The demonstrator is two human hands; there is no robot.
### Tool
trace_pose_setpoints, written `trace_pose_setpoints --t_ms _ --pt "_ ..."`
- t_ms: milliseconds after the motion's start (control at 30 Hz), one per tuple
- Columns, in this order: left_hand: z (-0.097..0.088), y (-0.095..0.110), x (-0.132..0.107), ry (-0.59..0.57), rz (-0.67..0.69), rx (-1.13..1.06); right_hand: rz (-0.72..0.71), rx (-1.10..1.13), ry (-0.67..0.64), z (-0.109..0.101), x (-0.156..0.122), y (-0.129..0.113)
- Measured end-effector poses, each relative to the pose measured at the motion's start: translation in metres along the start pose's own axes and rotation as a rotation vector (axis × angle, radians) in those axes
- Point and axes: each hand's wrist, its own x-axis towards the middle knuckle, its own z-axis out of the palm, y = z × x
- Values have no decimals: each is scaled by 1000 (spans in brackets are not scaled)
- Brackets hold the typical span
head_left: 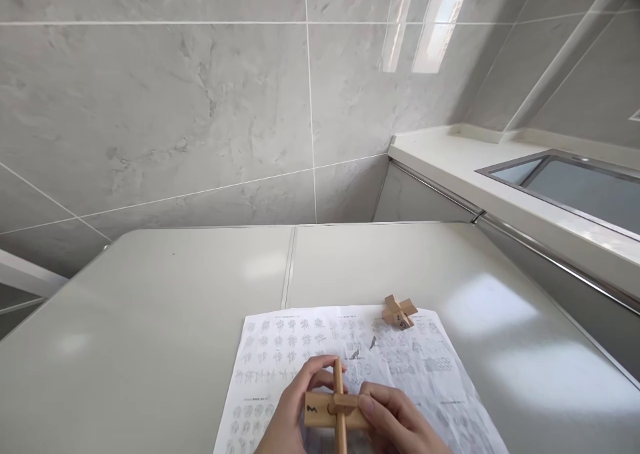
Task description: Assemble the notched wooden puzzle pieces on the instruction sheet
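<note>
Crossed wooden puzzle pieces (320, 417) are held over the paper near the bottom edge of the view. A wide flat piece with a dark mark lies crosswise, and a narrow upright stick (338, 377) passes through it. A short wooden bar sits on the crossing. My left hand (293, 407) is closed on the pieces from the left, its fingertips at the stick's upper end. From the right, my right hand (400, 419) pinches the end of the short bar and the flat piece. Some fingers are hidden behind the wood.
A printed sheet (280, 374) with rows of small diagrams lies on the white table (150, 347). A second wooden puzzle (399, 312), interlocked, stands at its upper right. A counter (435, 149) with a sink (580, 181) is at the right; a grey tiled wall (200, 107) rises behind.
</note>
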Motion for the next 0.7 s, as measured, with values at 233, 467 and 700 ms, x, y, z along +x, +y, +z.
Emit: trace_pose_setpoints --t_ms 233,467,700 --pt "4 8 -4 57 -32 38 2 71 -63 -4 7 12" --pt "6 3 -3 76 -101 1 -5 203 -90 -4 12 28" --pt "2 9 -11 66 -123 -11 -66 244 -187 -5 11 25"
